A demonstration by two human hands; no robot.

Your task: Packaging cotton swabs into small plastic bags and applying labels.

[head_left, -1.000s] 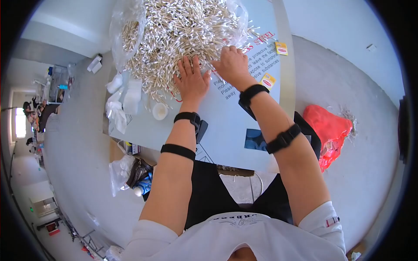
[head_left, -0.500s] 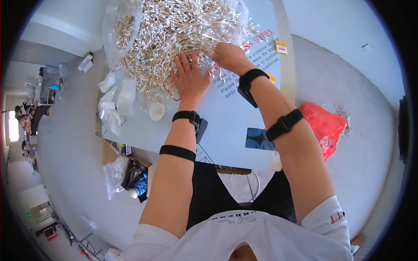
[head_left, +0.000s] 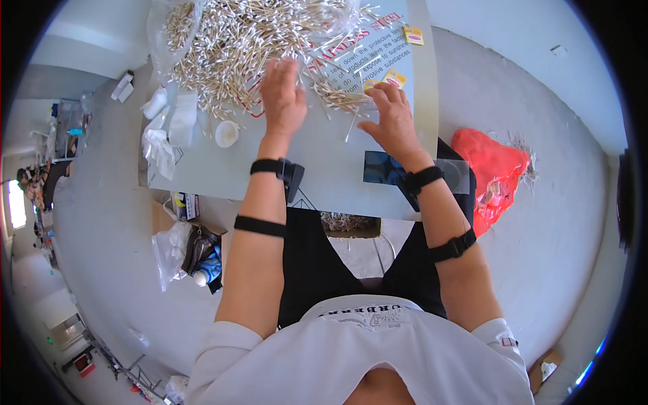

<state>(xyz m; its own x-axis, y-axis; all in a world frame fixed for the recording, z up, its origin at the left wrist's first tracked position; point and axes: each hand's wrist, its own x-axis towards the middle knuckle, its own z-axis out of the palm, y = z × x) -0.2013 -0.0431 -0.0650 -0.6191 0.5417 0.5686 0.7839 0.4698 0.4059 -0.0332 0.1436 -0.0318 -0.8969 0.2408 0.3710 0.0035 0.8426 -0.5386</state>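
Note:
A large heap of cotton swabs covers the far left of the table, partly in a clear plastic bag. My left hand is held at the heap's near right edge, fingers stretched out and nothing in it. To its right, a small loose bunch of cotton swabs lies apart from the heap. My right hand is at the right end of that bunch, thumb and fingers spread, holding nothing I can see. Just beyond its fingertips are yellow packets. One stray swab lies left of its thumb.
A small white round tub and white wrapped packs stand at the table's left. Another yellow packet lies far right. A dark picture card sits near the front edge. On the floor are a red bag and a filled carton.
My right hand has come toward me and right from the heap's edge, its fingers opening. A small bunch of swabs now lies apart there. My left hand has come off the heap.

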